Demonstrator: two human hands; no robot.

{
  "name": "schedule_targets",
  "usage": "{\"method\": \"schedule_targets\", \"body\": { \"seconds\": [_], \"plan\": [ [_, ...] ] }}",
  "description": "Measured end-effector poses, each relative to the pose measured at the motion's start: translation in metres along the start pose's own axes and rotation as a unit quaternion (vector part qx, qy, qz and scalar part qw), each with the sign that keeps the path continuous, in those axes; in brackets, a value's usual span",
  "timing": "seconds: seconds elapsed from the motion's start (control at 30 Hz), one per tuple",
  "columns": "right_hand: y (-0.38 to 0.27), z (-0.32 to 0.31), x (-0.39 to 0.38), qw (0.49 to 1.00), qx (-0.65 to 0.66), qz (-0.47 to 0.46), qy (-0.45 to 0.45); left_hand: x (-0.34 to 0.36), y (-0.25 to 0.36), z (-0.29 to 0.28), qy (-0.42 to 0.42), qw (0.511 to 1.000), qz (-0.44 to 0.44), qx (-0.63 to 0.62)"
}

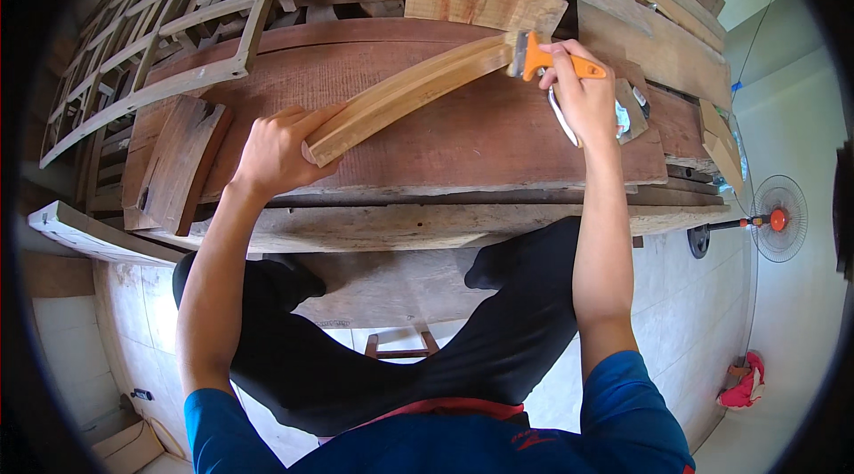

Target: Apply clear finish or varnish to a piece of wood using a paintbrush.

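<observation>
The curved wood strip (405,93) is lying diagonally across the big reddish plank (463,132), left hand (277,152) gripping its near end tight, right hand (583,92) closing around an orange-handled brush (543,58) pressing on the far end; bristles are hard to make out, fingers are hiding part of the handle

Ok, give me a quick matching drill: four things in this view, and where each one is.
Things:
1. brush
2. curved slat
3. fan
4. red cloth

Places:
A. on the floor, lower right
B. in the right hand, at the slat's far end
C. standing at the right edge
D. near end steadied by the left hand

Pairs: 1-B, 2-D, 3-C, 4-A
</observation>
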State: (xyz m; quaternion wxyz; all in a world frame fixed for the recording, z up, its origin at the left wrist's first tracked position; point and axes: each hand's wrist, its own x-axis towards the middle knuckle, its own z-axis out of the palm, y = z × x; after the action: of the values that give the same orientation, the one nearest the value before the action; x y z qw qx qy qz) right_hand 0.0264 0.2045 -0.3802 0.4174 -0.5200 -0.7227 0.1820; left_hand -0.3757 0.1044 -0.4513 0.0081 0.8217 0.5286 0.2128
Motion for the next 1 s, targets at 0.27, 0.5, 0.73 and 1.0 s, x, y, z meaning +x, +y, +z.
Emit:
{"method": "schedule_targets", "body": {
  "seconds": [0.27,0.5,0.73,1.0],
  "plan": [
    [-0.036,0.046,-0.031,0.966,0.162,-0.118,-0.164,0.003,0.005,-0.003,-0.01,1.0,-0.008,0.001],
    [-0.069,0.077,-0.058,0.878,0.299,-0.18,-0.328,0.004,-0.001,0.001,0.01,0.999,0.039,-0.004],
    [-0.013,0.022,-0.008,0.953,0.185,-0.048,-0.233,-0.001,0.006,-0.003,0.035,0.999,0.041,-0.004],
    [0.063,-0.031,0.02,0.996,0.041,0.026,0.08,0.004,0.006,-0.002,-0.009,1.0,0.008,-0.014]
  ]
}}
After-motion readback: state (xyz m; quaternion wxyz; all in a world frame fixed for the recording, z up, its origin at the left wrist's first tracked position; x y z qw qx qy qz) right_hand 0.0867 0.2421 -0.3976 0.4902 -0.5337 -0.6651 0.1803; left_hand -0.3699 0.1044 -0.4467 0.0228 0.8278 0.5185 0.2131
